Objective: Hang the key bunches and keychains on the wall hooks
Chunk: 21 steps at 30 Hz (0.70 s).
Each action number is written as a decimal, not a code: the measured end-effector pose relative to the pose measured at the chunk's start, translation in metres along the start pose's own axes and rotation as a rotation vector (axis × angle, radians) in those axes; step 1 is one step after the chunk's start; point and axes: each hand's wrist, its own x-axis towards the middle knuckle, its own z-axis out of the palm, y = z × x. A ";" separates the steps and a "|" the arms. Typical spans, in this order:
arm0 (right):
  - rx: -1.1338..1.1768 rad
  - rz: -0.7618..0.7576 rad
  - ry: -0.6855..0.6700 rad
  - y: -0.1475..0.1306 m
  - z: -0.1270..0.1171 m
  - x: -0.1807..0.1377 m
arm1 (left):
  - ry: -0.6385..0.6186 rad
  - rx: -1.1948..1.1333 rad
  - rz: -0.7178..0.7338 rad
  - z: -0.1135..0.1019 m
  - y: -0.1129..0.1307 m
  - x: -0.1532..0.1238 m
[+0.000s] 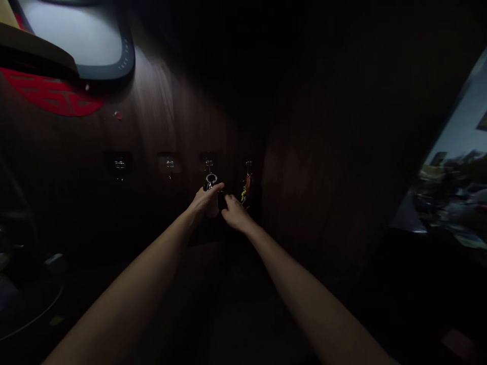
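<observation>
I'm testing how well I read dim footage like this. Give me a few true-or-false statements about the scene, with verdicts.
1. The left hand is at a metal ring hanging from a wall hook. True.
2. The right hand grips the red-and-yellow charm. False: the charm hangs from the next hook, to that hand's right.
3. The wall is white tile. False: it is dark wood.
4. A red decoration sits below a rounded dark-framed panel at upper left. True.

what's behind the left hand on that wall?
A metal ring hangs from a metal wall hook on the dark wood wall, just above the left hand. A pale object shows below the hand; the hand covers the rest, so its shape can't be told.
</observation>
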 end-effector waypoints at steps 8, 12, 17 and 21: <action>-0.279 0.001 -0.112 -0.027 -0.048 -0.014 | -0.123 -0.199 -0.031 0.001 0.006 -0.009; -0.237 0.090 -0.013 -0.033 -0.076 -0.002 | -0.325 -0.376 -0.201 -0.004 0.013 -0.012; -0.272 0.005 0.070 -0.038 -0.081 0.028 | -0.358 -0.457 -0.309 -0.008 0.016 -0.013; -0.422 -0.098 0.029 -0.044 -0.073 0.045 | -0.373 -0.458 -0.319 -0.006 0.012 -0.012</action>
